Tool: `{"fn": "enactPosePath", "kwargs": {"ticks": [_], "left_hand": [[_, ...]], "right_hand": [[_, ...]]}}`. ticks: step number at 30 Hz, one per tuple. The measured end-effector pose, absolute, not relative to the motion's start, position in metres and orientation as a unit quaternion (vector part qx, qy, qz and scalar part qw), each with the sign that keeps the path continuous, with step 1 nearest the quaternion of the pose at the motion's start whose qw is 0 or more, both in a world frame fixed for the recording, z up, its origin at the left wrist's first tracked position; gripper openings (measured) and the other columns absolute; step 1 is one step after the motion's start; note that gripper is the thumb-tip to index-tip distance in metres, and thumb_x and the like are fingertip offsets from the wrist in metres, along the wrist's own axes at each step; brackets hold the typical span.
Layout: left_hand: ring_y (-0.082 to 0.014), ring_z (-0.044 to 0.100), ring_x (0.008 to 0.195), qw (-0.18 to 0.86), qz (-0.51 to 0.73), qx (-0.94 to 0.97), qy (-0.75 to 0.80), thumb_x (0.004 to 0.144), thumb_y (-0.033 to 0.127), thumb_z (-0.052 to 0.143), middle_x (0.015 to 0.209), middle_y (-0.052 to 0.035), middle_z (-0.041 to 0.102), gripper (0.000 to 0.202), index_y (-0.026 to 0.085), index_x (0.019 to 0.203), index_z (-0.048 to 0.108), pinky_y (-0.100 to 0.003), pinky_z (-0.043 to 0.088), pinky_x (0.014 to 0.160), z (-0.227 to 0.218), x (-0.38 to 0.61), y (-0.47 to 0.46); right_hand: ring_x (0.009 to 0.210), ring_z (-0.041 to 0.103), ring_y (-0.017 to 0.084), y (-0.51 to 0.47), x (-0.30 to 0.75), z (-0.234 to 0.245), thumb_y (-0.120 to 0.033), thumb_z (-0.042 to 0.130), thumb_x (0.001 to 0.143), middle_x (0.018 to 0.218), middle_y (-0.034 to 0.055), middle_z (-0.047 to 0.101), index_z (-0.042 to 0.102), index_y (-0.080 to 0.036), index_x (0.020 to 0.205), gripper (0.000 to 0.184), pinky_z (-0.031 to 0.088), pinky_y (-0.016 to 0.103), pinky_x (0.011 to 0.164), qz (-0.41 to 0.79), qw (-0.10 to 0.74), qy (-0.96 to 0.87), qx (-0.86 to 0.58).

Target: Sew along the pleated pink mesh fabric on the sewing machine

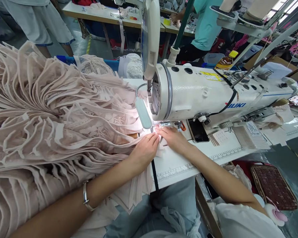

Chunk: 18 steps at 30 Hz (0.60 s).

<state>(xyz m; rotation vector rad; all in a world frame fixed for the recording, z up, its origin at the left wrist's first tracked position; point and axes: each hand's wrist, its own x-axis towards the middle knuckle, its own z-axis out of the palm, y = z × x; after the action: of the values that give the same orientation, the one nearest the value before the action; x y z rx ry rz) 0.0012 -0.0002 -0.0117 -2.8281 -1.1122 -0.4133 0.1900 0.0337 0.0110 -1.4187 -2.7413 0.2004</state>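
Pale pink lace-trimmed fabric garments [106, 122], layered, ruffled, heaping left of the white sewing machine [183, 92], left hand [144, 150], right hand [173, 138], both laying nearly straight fingers on pale pink cloth [160, 152], any pinch staying untellable.

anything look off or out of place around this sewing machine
Nothing looks plainly spilled or damaged. Slightly odd: a phone lies on the table to the right of the right hand, seemingly a personal item amid the work, and some pale pink garments hang loosely over the front edge.
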Motion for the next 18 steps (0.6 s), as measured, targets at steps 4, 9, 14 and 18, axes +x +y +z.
{"fn": "enactPosePath", "kwargs": {"ticks": [4, 9, 14, 18], "left_hand": [[-0.0253, 0.061, 0.124, 0.062, -0.142, -0.919, -0.361, 0.099, 0.007, 0.034, 0.131, -0.0215, 0.066, 0.038, 0.002, 0.129, 0.057, -0.042, 0.048, 0.105, -0.0164, 0.0017, 0.0026], [-0.0257, 0.062, 0.12, 0.09, -0.148, -0.913, -0.369, 0.099, 0.007, 0.037, 0.126, -0.0189, 0.068, 0.036, 0.003, 0.128, 0.058, -0.041, 0.048, 0.103, -0.0122, 0.0006, 0.0011], [-0.0261, 0.063, 0.113, 0.078, -0.144, -0.907, -0.387, 0.098, 0.006, 0.039, 0.122, -0.0167, 0.069, 0.038, 0.007, 0.13, 0.058, -0.044, 0.05, 0.096, -0.0086, 0.0014, -0.0001], [-0.0268, 0.063, 0.111, 0.087, -0.139, -0.902, -0.399, 0.096, 0.006, 0.04, 0.122, -0.0163, 0.069, 0.039, 0.008, 0.13, 0.059, -0.045, 0.049, 0.096, -0.0091, 0.0013, -0.0001]], "right_hand": [[0.119, 0.061, 0.025, 0.0359, 0.1918, 0.0104, -0.008, 0.037, 0.095, 0.14, 0.0075, 0.062, 0.061, -0.024, 0.135, 0.048, 0.056, 0.036, 0.081, 0.093, 0.034, -0.872, -0.48], [0.122, 0.06, 0.023, 0.0355, 0.1955, 0.0064, -0.008, 0.036, 0.095, 0.143, 0.0058, 0.06, 0.06, -0.025, 0.137, 0.052, 0.055, 0.036, 0.087, 0.123, 0.057, -0.869, -0.475], [0.122, 0.06, 0.02, 0.0371, 0.199, 0.0045, -0.007, 0.036, 0.094, 0.142, 0.0028, 0.061, 0.057, -0.03, 0.14, 0.056, 0.052, 0.037, 0.098, 0.148, 0.095, -0.871, -0.46], [0.12, 0.06, 0.022, 0.0369, 0.1965, 0.0057, -0.01, 0.036, 0.097, 0.136, 0.003, 0.065, 0.059, -0.031, 0.137, 0.051, 0.049, 0.039, 0.1, 0.14, 0.093, -0.866, -0.471]]}}
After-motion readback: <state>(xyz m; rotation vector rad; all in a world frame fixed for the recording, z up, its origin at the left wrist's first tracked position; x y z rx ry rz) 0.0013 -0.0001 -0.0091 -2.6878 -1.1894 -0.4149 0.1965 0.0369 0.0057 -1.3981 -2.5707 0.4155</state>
